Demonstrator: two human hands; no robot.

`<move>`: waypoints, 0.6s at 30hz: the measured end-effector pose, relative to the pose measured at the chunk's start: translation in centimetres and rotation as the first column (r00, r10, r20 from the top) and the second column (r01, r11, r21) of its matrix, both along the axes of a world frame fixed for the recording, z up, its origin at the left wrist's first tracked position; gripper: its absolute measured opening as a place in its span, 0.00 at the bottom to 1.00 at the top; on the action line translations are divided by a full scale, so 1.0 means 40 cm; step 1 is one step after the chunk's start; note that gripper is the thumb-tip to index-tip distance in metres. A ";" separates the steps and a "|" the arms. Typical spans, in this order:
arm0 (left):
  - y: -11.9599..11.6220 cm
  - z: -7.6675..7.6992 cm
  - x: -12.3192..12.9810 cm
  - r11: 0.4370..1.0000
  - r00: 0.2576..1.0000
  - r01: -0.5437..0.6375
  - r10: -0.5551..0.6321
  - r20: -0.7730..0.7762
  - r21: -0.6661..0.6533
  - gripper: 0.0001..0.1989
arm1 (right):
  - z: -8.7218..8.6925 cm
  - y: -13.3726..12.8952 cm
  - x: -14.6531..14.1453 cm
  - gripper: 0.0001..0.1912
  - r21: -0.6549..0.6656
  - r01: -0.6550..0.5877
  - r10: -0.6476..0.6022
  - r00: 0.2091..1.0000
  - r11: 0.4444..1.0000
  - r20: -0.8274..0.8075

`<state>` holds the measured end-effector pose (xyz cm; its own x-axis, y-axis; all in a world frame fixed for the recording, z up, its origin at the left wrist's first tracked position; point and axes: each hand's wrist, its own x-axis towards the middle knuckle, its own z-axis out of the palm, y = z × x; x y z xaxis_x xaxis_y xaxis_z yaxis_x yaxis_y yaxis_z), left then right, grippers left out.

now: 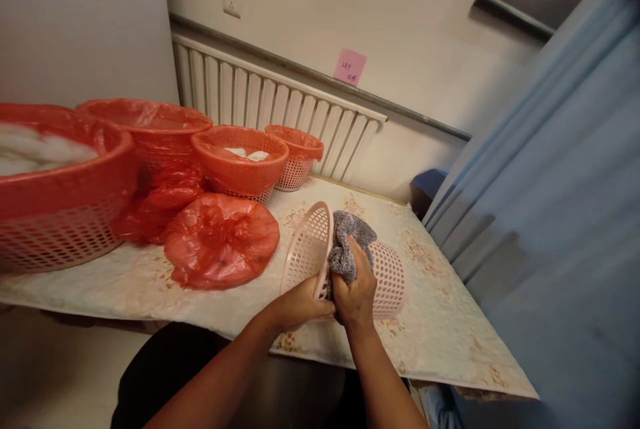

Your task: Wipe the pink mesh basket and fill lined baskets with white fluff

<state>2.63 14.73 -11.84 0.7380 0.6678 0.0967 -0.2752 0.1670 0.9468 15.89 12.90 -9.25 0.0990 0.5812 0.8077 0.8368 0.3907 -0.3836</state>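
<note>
A pale pink perforated plastic basket (389,282) lies on its side on the table, its round opening facing left. My left hand (300,306) grips the basket's rim at the near side, thumb outside and the other fingers partly hidden. In my right hand (357,289) is a bunched grey speckled cloth (345,242), pressed against the outside of the basket just behind the rim. Some of the cloth hangs below, between my two hands. To the left of the basket rests a crumpled red plastic bag (223,242).
Several baskets lined with red bags stand left and behind, among them a large one (60,229) with white contents and a smaller one (240,162). A floral cloth covers the table (450,336). A radiator (280,106) lines the wall; a blue curtain (540,169) hangs right.
</note>
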 end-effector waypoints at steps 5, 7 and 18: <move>-0.012 -0.001 0.015 0.999 0.999 0.035 -0.033 0.038 -0.036 0.24 | -0.009 -0.015 0.006 0.29 0.018 -0.022 0.022 1.000 1.000 0.015; -0.019 -0.010 0.013 0.999 0.999 0.031 -0.030 0.028 -0.025 0.23 | -0.013 -0.025 0.010 0.30 0.009 -0.031 0.031 0.999 0.999 0.021; -0.043 0.005 0.004 0.998 0.997 0.066 -0.066 0.048 -0.005 0.28 | -0.041 -0.015 0.162 0.28 -0.153 0.156 -0.178 0.975 0.976 -0.136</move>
